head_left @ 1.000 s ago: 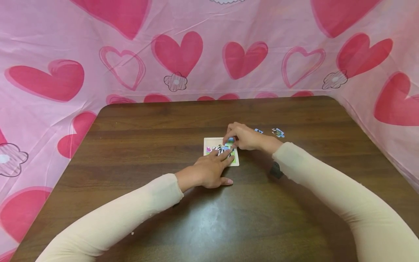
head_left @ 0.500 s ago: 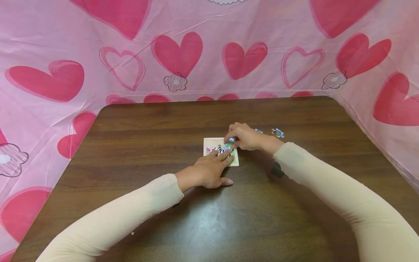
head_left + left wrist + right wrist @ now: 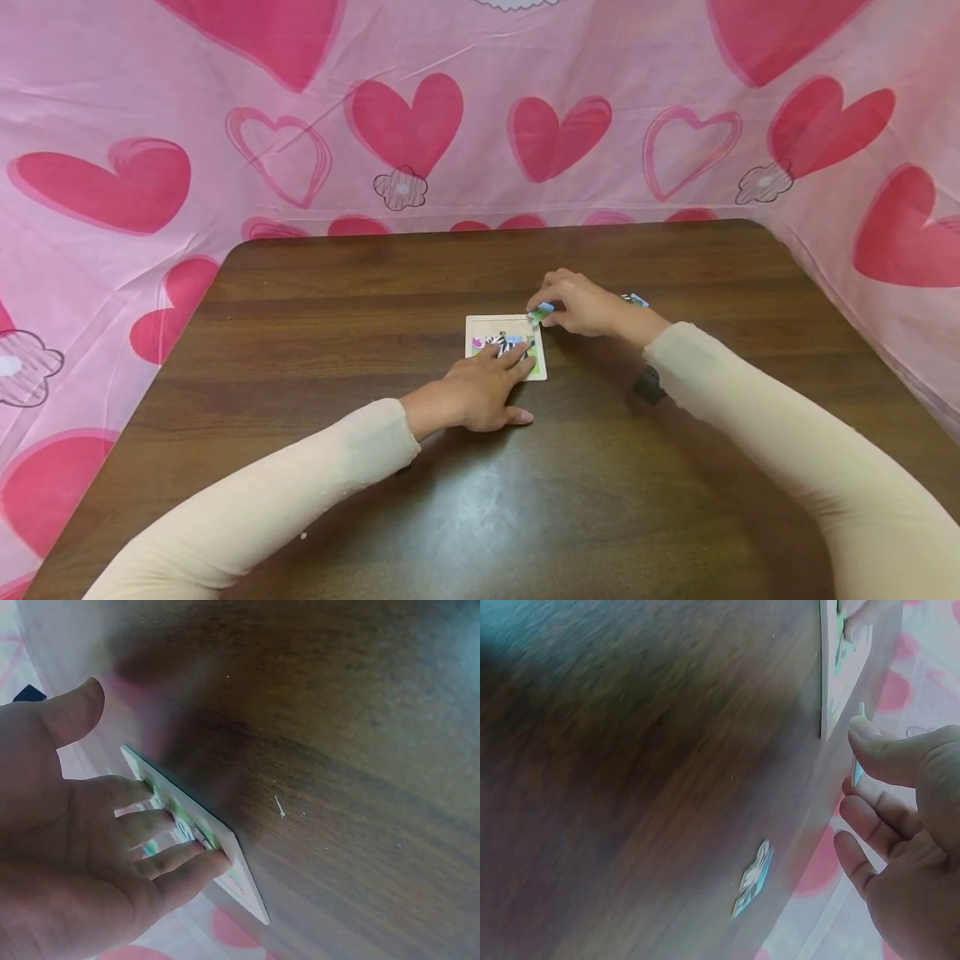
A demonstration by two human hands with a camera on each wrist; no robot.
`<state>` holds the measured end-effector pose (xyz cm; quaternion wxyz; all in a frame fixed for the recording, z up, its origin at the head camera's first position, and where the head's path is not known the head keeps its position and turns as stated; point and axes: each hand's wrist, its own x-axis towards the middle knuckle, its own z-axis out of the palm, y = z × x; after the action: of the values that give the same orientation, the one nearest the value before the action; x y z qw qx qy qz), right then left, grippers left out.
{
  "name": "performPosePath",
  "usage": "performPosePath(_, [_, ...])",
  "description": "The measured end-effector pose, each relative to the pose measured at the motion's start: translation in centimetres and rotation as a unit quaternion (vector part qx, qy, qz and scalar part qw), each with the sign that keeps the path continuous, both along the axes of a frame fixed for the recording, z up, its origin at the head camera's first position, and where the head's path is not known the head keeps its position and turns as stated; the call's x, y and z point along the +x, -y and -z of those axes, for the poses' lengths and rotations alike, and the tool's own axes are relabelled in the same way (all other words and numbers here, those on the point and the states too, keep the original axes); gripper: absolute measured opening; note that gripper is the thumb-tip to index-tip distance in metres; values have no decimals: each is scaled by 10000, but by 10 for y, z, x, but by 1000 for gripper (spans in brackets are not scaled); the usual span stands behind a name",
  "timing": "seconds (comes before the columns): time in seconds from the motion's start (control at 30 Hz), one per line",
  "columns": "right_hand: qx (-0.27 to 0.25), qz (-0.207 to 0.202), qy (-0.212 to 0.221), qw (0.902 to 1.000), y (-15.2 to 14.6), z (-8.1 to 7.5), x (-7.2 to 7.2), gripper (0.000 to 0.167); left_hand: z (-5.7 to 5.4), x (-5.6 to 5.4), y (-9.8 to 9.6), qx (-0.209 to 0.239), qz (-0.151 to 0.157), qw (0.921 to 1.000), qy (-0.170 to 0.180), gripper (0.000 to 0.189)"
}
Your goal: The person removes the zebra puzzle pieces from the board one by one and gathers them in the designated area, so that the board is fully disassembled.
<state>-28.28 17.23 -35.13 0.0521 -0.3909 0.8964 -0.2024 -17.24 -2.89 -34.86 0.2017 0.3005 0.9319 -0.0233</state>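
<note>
A square puzzle board [image 3: 480, 325] with a pale rim and a partly filled zebra picture lies mid-table. My left hand [image 3: 483, 390] rests its straight fingers on the near part of the picture; the left wrist view shows those fingertips [image 3: 217, 860] touching the board's face. Just off the board's far right corner, my right hand [image 3: 577, 304] pinches a blue and green puzzle piece [image 3: 541, 313] between thumb and fingers. In the right wrist view that piece [image 3: 858, 750] is seen edge-on, raised above the table. The upper part of the board shows bare backing.
Another puzzle piece [image 3: 637, 300] lies on the brown wooden table [image 3: 360, 292] behind the right wrist, partly covered by it. In the right wrist view a loose piece [image 3: 754, 879] lies flat. A pink heart-patterned cloth [image 3: 480, 150] hangs around the table.
My right hand has lifted the blue and green puzzle piece off the board's upper right area and moved right and away. My left hand has stayed in place.
</note>
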Motion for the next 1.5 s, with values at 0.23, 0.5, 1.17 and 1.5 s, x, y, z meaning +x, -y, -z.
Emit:
performPosePath(0.23, [-99,98,-96,9999,-21,-1,-3,28,0,2,1,52,-40,10000,-47,80])
performPosePath(0.5, [1,516,-267,9983,-68,-5,-5,26,0,3,0,51,-55,10000,-44,80])
performPosePath(1.17, [549,1735,-342,9827,-184,7,-11,24,0,3,-3,43,-22,10000,-43,81])
performPosePath(1.5, [940,1087,-879,9857,-179,5,-15,25,1,5,-2,178,-142,9997,15,82])
